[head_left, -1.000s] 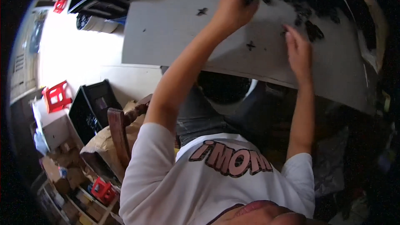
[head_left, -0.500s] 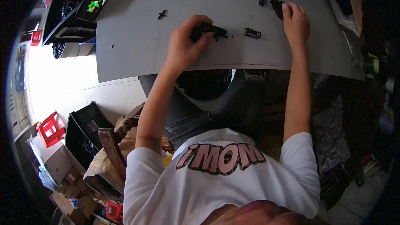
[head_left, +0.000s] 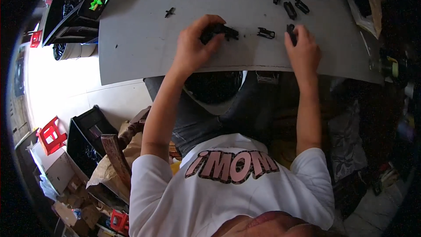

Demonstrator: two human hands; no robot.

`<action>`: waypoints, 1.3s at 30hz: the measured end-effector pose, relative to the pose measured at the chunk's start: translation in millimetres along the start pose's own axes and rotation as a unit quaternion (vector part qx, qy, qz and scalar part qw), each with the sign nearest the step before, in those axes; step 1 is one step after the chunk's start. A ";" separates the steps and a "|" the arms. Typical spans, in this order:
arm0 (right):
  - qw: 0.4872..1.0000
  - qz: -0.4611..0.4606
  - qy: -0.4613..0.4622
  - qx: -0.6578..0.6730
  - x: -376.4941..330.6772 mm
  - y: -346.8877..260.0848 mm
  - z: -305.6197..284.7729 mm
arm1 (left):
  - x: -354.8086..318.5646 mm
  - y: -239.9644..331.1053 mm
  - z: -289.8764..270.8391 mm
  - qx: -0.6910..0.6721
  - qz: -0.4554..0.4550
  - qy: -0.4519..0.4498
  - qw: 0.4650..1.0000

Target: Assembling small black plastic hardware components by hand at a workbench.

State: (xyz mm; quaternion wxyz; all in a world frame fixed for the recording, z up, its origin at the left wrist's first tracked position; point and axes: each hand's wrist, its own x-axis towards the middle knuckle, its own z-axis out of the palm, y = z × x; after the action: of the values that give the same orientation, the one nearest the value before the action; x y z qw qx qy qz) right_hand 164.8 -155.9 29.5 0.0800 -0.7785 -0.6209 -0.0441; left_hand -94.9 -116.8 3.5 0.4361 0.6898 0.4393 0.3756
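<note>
The frame (head_left: 265, 33) lies between my hands on the worktop (head_left: 144, 57), its long axis running side to side, one end toward each hand. My right hand (head_left: 303, 47) is nearer, just right of it, pinching a slim black part (head_left: 291, 34) that points away from me. My left hand (head_left: 196, 44) is curled round a black piece (head_left: 229, 31) jutting toward the frame; fingers hide the rest. Beyond my right hand lie two loose links (head_left: 290, 10).

Two hands (head_left: 197, 44) (head_left: 304, 47), one black cross (head_left: 169, 12)
</note>
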 end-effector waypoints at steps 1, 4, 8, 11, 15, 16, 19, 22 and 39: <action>1.000 0.005 -0.021 0.018 -4.9 0.0 -0.2 | -0.5 0.2 0.2 0.007 -0.002 -0.002 1.000; 0.998 -0.028 -0.008 0.055 -10.0 8.4 -2.8 | -1.3 -1.5 1.2 0.017 0.040 0.027 0.999; 0.975 -0.198 -0.008 0.100 -3.9 27.0 -8.4 | -0.7 -6.8 3.0 -0.006 0.059 0.024 0.998; 0.975 -0.180 -0.043 0.121 -1.5 28.4 -8.4 | -2.2 -4.2 3.7 0.003 0.068 0.032 0.997; 0.962 -0.209 -0.011 0.177 -0.8 -6.6 -15.4 | -3.1 -7.9 3.7 0.007 0.061 0.025 0.998; 0.958 -0.228 -0.003 0.175 1.5 -13.1 -12.6 | -3.7 -9.3 3.2 0.013 0.072 0.030 0.997; 0.953 -0.253 0.003 0.168 3.4 -20.7 -8.8 | -3.6 -8.4 4.0 0.010 0.041 0.023 0.999; 0.958 -0.239 0.002 0.160 -3.0 -22.5 3.6 | -3.8 -1.8 2.7 0.017 0.005 -0.013 1.000; 0.938 -0.273 0.031 0.213 -16.5 -87.5 3.7 | -1.4 -3.3 2.4 0.070 0.076 -0.023 0.994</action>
State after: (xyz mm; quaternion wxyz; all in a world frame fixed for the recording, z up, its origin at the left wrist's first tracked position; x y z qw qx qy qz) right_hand 75.8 -152.1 29.2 0.2482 -0.5420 -0.8016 0.0444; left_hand -94.1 -118.0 -0.6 0.3672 0.7581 0.4009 0.3603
